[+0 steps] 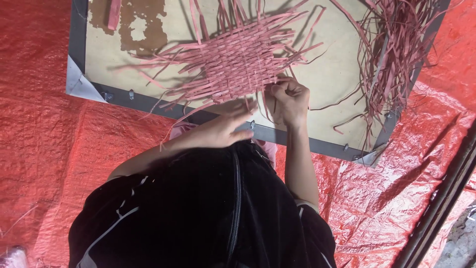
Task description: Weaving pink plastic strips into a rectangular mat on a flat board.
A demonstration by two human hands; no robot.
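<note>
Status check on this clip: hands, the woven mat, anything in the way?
Left hand flat, open at mat's near edge. Right hand pinching strips at woven mat. Loose strips piled at board corner, apart.

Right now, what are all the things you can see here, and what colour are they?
woven mat: one, pink, on the middle of the board, loose ends sticking out all round
loose strips: one tangled pile, pink, on the board's right end
board: one, tan with a grey frame and metal corners, lying on the sheet
plastic sheet: one, red, spread under everything
dark garment: one, black, at the bottom
left hand: open and flat, at the mat's near edge
right hand: pinching strips at the mat's near edge
</note>
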